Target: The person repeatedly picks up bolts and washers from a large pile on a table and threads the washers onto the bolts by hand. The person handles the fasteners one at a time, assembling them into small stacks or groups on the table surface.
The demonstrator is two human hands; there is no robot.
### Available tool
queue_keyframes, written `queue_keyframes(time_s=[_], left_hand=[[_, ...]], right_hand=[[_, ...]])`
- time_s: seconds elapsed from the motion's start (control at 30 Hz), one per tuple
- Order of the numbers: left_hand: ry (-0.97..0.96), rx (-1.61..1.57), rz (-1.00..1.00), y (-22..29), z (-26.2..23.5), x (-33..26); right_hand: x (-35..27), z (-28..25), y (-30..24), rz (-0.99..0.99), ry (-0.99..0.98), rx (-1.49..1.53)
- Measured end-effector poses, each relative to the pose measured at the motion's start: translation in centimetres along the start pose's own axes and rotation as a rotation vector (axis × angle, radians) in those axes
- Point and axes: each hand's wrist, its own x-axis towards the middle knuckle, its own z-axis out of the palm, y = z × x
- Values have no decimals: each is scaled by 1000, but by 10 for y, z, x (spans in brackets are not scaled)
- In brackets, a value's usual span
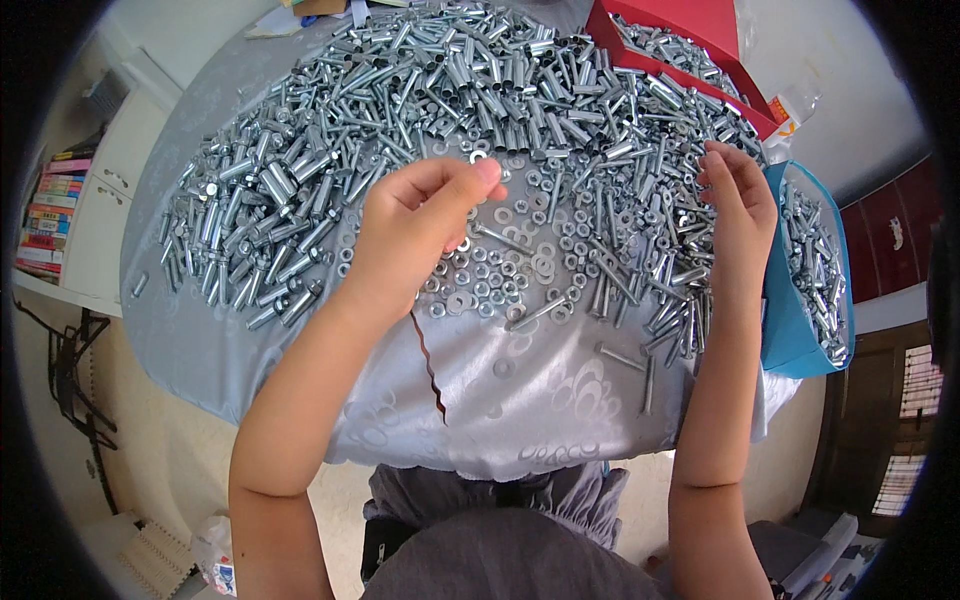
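Note:
My left hand (418, 215) is raised over the middle of the pile, its thumb and forefinger pressed together. A small ring-shaped metal piece (478, 157) shows right at those fingertips; whether they hold it or it lies behind them I cannot tell. Below that hand, loose nuts (482, 272) and flat washers (543, 265) are scattered on the cloth. On the right, my right hand (745, 200) hovers over the bolts beside the blue box, fingers curled in toward the thumb. Anything between them is too small to make out. Long bolts (545, 312) lie between my two hands.
A broad heap of sleeve anchors and bolts (290, 185) covers the far and left parts of the cloth-covered table (200, 350). A red box (690, 70) at the back right and a blue box (805, 280) at the right edge hold more bolts. A shelf of books (60, 215) stands left.

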Motion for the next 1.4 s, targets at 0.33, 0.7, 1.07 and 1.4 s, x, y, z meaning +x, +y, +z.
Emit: queue_keyframes(time_s=[0.33, 0.7, 1.07, 1.4], left_hand=[[36, 42, 24, -1, 0, 0], [25, 15, 35, -3, 1, 0], [6, 20, 37, -6, 0, 0], [1, 72, 28, -6, 0, 0]], right_hand=[[37, -50, 53, -195, 185, -683], [33, -48, 65, -11, 92, -952], [26, -43, 59, 39, 33, -1077], [23, -43, 62, -23, -12, -1174]])
